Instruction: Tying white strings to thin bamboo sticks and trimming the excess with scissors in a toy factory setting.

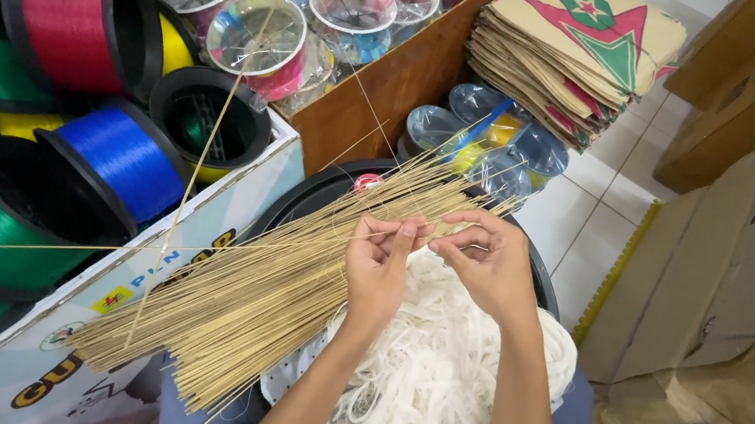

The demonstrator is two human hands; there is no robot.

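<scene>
Fanned across the lap: bundle of thin pale bamboo sticks (265, 295), light, stiff, splintery, likely brittle if bent; best taken near the upper ends. Beneath, heap of soft white string loops (432, 380), limp and tangly. Left hand (376, 267) pinching a single stick between thumb and fingertips. Right hand (490, 259) curled closed just beside, fingertips apparently nipping the same fine stick.

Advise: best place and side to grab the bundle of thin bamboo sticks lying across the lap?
Probably the middle of the sticks, gripped from above. They lie flat and fanned, running from lower left to upper right, with loose ends at both extremes, so a grip at midlength looks likeliest to keep them together. The left hand and right hand already work near the upper end.
</scene>
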